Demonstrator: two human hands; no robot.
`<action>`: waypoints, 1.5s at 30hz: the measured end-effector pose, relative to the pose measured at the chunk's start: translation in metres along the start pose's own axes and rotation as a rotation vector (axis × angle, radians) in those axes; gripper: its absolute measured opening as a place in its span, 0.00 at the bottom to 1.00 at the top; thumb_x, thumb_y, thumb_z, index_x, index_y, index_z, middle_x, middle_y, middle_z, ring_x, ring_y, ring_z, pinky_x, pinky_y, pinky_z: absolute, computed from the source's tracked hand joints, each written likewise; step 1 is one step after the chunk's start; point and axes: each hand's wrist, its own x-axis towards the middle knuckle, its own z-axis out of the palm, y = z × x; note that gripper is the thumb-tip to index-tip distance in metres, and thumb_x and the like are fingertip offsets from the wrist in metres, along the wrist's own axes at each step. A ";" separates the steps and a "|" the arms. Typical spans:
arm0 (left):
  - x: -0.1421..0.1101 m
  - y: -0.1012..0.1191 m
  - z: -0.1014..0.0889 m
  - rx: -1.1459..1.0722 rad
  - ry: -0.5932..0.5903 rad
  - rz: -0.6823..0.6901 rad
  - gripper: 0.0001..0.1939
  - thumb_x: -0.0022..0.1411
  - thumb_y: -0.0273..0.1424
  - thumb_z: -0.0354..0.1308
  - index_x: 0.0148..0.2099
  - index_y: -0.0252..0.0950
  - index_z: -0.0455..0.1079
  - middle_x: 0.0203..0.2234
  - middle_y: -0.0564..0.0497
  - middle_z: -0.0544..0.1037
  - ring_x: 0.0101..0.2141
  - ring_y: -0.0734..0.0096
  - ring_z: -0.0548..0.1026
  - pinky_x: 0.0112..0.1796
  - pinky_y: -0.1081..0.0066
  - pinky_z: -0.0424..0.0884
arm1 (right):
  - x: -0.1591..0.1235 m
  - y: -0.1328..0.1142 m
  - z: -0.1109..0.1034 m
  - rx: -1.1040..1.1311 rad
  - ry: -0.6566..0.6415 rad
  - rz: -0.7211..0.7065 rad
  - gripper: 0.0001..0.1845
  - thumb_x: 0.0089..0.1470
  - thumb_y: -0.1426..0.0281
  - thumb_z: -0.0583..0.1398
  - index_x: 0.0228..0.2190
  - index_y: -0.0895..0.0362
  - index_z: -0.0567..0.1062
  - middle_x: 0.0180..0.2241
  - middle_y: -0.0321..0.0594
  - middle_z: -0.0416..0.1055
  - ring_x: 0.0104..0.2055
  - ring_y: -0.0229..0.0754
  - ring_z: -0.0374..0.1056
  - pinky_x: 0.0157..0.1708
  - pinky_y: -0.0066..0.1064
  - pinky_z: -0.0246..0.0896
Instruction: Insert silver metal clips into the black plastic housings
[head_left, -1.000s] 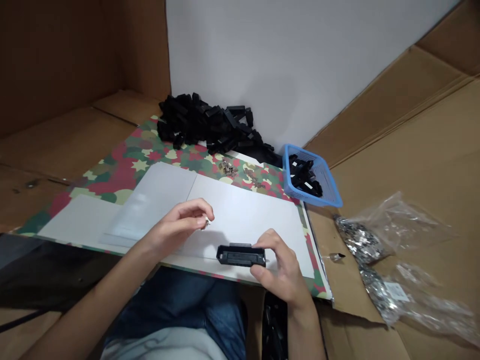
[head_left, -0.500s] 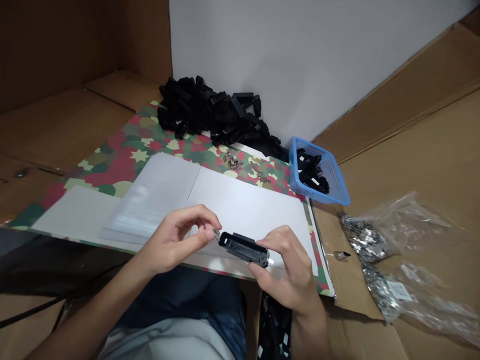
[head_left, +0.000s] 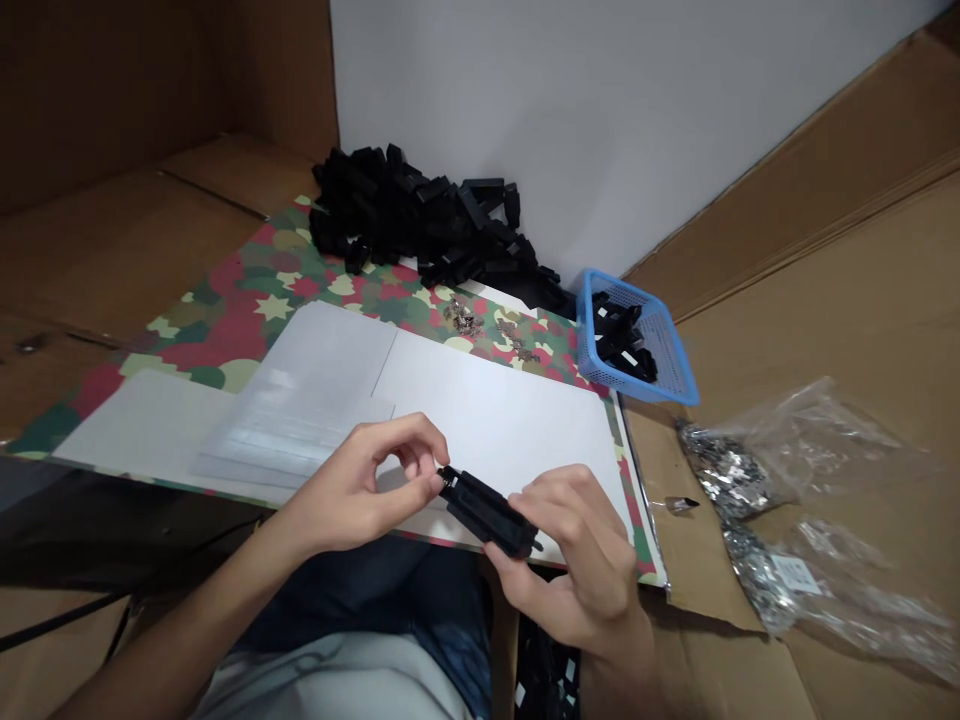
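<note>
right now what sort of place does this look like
Probably a small hand-assembly workstation: a heap of black plastic parts at the back of the table, a blue basket holding similar parts, and clear bags of small metal pieces on the cardboard at the right.

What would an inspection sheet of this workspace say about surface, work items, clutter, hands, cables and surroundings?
Surface: camouflage-patterned board, partly covered by white sheets.
Work items: black plastic housing in hand; pile of black plastic parts, loose metal pieces and blue basket holding black parts beyond the sheets.
Clutter: clear plastic bags with metal pieces, lying on cardboard at right.
Hands: right hand grips the housing; left hand has fingertips at its other end, anything pinched there unclear.
Cables: one black cable-like line, lower left.
Surroundings: cardboard panels, pale wall.
</note>
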 end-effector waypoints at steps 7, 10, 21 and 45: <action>0.005 -0.011 0.005 -0.490 -0.250 -0.138 0.12 0.56 0.37 0.61 0.38 0.34 0.70 0.26 0.53 0.69 0.28 0.72 0.67 0.30 0.73 0.62 | -0.008 0.002 0.006 0.162 0.157 0.021 0.15 0.49 0.78 0.59 0.41 0.58 0.68 0.29 0.39 0.67 0.30 0.42 0.63 0.27 0.35 0.64; 0.005 -0.014 0.013 -0.666 -0.248 -0.138 0.14 0.52 0.39 0.65 0.33 0.34 0.68 0.22 0.54 0.67 0.24 0.75 0.63 0.25 0.75 0.58 | -0.014 0.001 0.011 0.201 0.233 0.057 0.17 0.50 0.77 0.57 0.44 0.56 0.68 0.29 0.38 0.67 0.29 0.42 0.64 0.26 0.36 0.64; -0.011 0.000 0.015 0.090 0.092 0.310 0.10 0.58 0.26 0.61 0.43 0.37 0.68 0.30 0.52 0.70 0.32 0.71 0.67 0.36 0.71 0.64 | -0.038 0.020 0.015 0.551 0.105 0.305 0.14 0.61 0.58 0.55 0.45 0.50 0.68 0.32 0.38 0.67 0.34 0.44 0.65 0.30 0.36 0.63; -0.029 0.014 0.017 0.597 -0.077 0.391 0.14 0.64 0.23 0.55 0.51 0.39 0.63 0.35 0.50 0.69 0.35 0.68 0.67 0.37 0.67 0.63 | 0.007 0.004 0.009 0.884 -0.504 0.716 0.04 0.53 0.69 0.56 0.32 0.53 0.64 0.29 0.31 0.64 0.32 0.37 0.61 0.32 0.28 0.55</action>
